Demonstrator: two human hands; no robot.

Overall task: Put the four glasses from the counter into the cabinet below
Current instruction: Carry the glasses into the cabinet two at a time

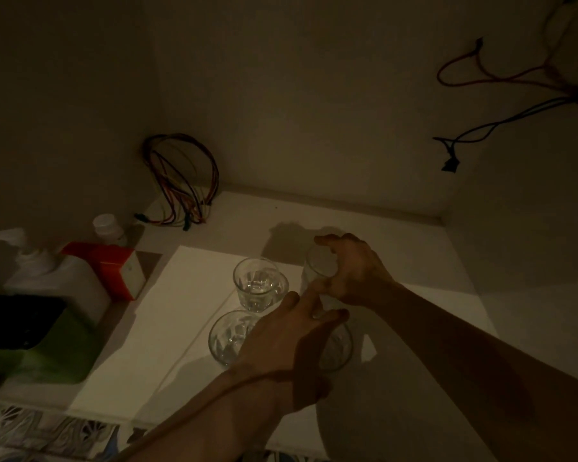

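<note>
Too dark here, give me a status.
Right hand gripping far glass. Left hand over near glass, grip unclear. Two glasses standing free. Nothing blocking.

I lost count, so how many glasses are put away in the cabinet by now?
Three glasses stand inside: back glass, front left glass, front right glass under the left hand. The right hand grips the fourth glass; whether it touches the shelf is unclear. Only releasing it remains.
</note>
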